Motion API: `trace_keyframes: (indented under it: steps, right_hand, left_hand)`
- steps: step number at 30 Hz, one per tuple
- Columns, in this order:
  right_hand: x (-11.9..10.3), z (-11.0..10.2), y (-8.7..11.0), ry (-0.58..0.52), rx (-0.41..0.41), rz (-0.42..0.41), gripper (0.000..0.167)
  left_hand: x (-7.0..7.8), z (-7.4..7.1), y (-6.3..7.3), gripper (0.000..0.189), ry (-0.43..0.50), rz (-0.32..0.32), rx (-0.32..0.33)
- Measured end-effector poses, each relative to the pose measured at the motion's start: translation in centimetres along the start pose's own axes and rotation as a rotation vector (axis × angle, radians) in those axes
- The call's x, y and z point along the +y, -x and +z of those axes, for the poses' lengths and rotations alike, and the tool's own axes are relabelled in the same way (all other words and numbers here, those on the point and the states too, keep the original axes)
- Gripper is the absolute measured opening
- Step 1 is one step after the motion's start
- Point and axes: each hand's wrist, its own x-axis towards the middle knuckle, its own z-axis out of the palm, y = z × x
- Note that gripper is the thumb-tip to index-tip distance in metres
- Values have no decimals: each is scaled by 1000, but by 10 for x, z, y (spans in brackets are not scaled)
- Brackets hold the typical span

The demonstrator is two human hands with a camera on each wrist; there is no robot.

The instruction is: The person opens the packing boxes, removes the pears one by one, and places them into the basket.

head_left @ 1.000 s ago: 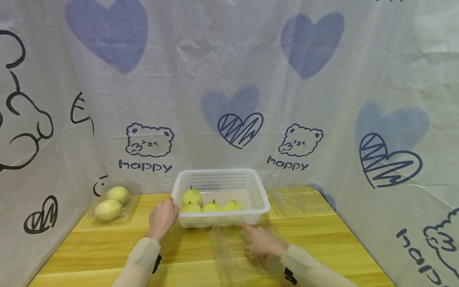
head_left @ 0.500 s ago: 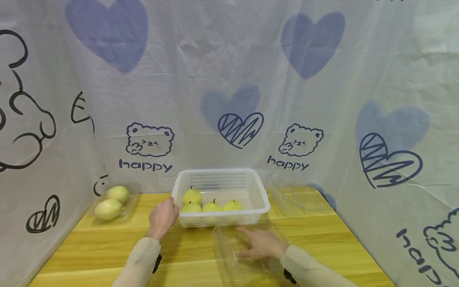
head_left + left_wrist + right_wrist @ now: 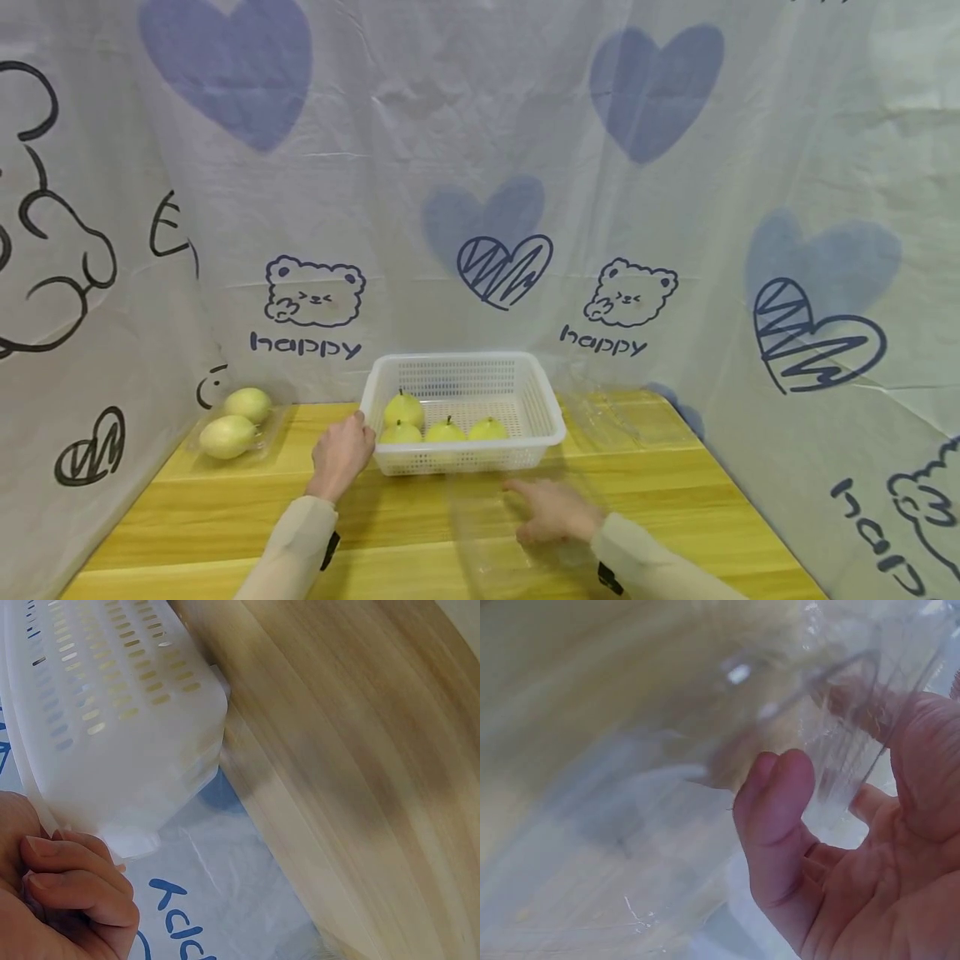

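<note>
Head: "happy" printed twice on white curtain (image 3: pixel 420 125); yellow wood-grain table (image 3: pixel 187 521). White basket (image 3: pixel 468 458) holds pears (image 3: pixel 405 410); clear container (image 3: pixel 487 537) just nearer, blurred.
Left wrist: left hand (image 3: pixel 71 889) — fingers curled, gripping basket's end rim.
Right wrist: right hand (image 3: pixel 862 862) — half-open, container between thumb and fingers.

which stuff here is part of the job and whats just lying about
Part of the job, it seems:
white basket at the left hand
four pears inside
clear container at the right hand

Apparently lying about:
clear tray, two yellow fruits
clear packaging, back right
</note>
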Motion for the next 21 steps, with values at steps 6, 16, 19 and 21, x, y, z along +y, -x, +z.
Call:
trace_keyframes:
  steps: [6, 16, 19, 21]
  right_hand:
    - [21, -4, 7, -45, 3, 24, 72]
    - [47, -11, 16, -69, 7, 81, 70]
    - [53, -13, 18, -84, 0, 104, 70]
    - [56, -14, 20, -105, 1, 119, 70]
  left_hand:
    - [-1, 0, -1, 25, 11, 7, -5]
    - [-2, 0, -1, 22, 5, 23, 4]
    - [-1, 0, 0, 23, 6, 16, 2]
    - [0, 1, 0, 23, 6, 13, 4]
